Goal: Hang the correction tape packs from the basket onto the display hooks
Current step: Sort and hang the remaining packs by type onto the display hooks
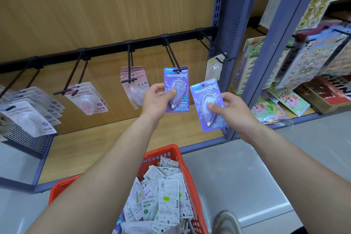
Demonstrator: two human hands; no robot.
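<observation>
Purple carded correction tape pack has its top slot at the tip of a black wire display hook. In the head view my left hand pinches its edge, thumb on the front, which I judge steadies it on the prong. My right hand grips a second purple pack, tilted and just beside the first, probably queued next. Loose white-backed packs fill the red plastic basket below.
</observation>
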